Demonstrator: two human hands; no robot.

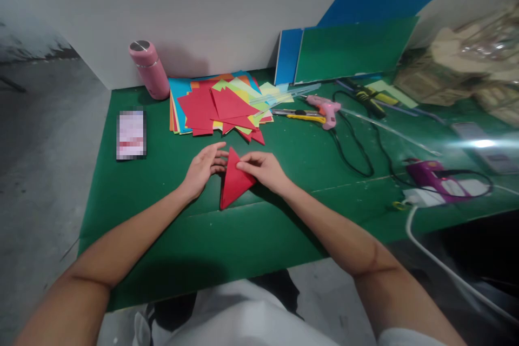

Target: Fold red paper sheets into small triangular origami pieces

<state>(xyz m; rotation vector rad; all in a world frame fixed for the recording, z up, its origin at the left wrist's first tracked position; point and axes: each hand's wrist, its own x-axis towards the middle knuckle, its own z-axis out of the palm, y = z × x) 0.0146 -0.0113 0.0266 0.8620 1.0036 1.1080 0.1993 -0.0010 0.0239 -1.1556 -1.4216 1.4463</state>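
Note:
A folded red paper triangle is held up near the middle of the green table, one corner pointing down toward me. My right hand pinches its right side, thumb on the near face and fingers behind. Just left of the paper, my left hand has its fingers apart; whether its fingertips touch the paper's edge, I cannot tell. Beyond both hands lies a pile of coloured paper sheets, with several red pieces on top.
A pink bottle stands back left, behind a pixelated flat object. To the right are a pink glue gun with a black cord, a yellow utility knife, and a purple power strip. Green board leans on the wall.

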